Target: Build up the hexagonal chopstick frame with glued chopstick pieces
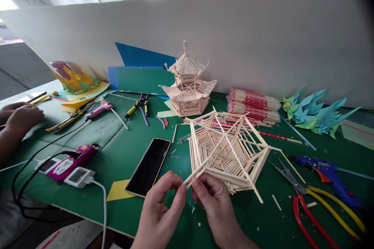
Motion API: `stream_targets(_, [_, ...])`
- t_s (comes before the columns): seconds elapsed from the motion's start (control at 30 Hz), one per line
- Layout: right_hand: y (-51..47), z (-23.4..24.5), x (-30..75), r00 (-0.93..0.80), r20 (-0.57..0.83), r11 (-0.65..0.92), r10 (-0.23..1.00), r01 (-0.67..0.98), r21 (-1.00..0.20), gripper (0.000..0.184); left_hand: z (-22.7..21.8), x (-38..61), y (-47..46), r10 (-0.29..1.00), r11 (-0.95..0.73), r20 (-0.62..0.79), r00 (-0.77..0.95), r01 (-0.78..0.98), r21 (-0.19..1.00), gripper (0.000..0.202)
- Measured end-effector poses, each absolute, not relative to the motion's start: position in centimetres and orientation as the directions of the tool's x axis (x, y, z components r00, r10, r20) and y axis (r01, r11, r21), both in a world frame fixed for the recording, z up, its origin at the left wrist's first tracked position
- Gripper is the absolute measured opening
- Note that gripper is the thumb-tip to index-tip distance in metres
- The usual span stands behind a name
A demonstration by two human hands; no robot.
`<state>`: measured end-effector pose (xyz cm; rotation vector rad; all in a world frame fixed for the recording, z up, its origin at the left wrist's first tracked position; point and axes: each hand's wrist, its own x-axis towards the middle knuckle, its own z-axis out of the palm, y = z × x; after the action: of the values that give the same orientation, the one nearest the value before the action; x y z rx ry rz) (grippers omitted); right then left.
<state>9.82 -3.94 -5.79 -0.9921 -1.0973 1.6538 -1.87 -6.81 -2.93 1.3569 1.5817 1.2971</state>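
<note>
Hexagonal stick frame (pixel 228 151), seen from above and in front. It is built of pale, thin wooden sticks: a flat six-sided floor of close-laid rows, with longer ribs rising from the corners to meet above its middle. It lies on the green counter (pixel 122 151), with its near-left corner just above the two hands.

At that corner a loose-looking stick (pixel 201 169) slants down from the frame. The left hand (pixel 163 210) pinches its lower end between thumb and forefinger, narrowly closed. The right hand (pixel 216 206) closes thumb and fingers on the same stick, just beside the left.

The stick's tip is hidden between the fingertips, and whether it is fixed to the frame cannot be told. Both wrists are cut off by the lower edge.

Behind the frame stands a finished pagoda model (pixel 188 85); wrapped stick bundles (pixel 254 105) lie behind it to the right. A phone (pixel 149 165) lies left of the frame, and cutters (pixel 309 202) with red and yellow handles lie to its right, partly cut off. Far left of the frame, another person's hand (pixel 20 116) rests at the picture's edge.
</note>
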Motion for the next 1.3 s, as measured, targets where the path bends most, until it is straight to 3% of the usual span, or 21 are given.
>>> stream_targets(0.2, [-3.8,-5.9,9.6,-0.294,-0.121,-0.195,0.948,-0.235,-0.952,0.034,-3.4,-2.4,-6.8,0.984,-0.033,0.089,-0.154,0.338,0.941,0.025])
stream_targets(0.67, [-3.7,-6.3,9.5,-0.337,-0.091,-0.184,0.937,-0.257,-0.949,0.035,-3.2,-2.0,-6.8,0.975,-0.002,0.056,-0.215,0.241,0.971,0.028])
stream_targets(1.3, [-3.8,-7.0,9.1,-0.328,-0.093,-0.223,0.94,-0.384,-0.896,0.031,-4.8,-2.7,-6.9,0.989,0.032,0.015,-0.145,0.317,0.948,0.024])
